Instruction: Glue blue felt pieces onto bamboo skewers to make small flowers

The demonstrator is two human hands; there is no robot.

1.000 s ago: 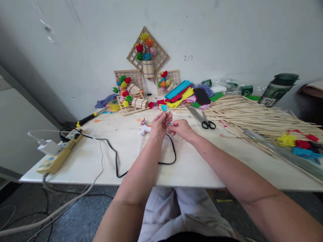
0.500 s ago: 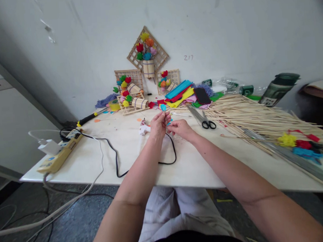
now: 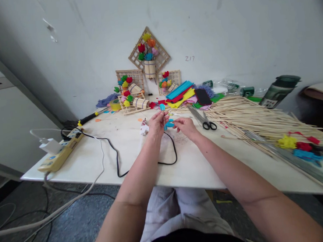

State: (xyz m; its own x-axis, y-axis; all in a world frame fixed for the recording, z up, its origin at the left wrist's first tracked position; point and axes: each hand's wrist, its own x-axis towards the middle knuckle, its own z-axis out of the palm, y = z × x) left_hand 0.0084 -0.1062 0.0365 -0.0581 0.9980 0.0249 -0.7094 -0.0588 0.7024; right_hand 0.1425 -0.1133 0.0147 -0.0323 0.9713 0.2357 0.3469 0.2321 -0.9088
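My left hand [image 3: 158, 122] is closed in a pinch around a thin stem with a small blue flower head [image 3: 162, 107] at its top, held upright above the table. To its right, my right hand [image 3: 184, 126] has thumb and fingers pressed together at the edge of a blue petal piece [image 3: 169, 123]. More blue shows just behind and below the left fingertips; where one piece ends and another begins is hard to see. A white glue gun [image 3: 144, 129] lies left of my left hand, partly hidden by it, with its black cord [image 3: 175, 149] looping below.
Scissors [image 3: 208, 125] and many thin wooden sticks [image 3: 241, 111] lie to the right. Coloured felt sheets [image 3: 180, 91] and a phone [image 3: 202, 96] are behind. Lattice panels with flowers [image 3: 149, 52] lean at the wall. A power strip [image 3: 61, 153] sits left, a dark bottle [image 3: 279, 91] right.
My right hand has drawn slightly right, away from the stem, and more blue shows between the hands. My left hand still holds the flower stem in nearly the same place.
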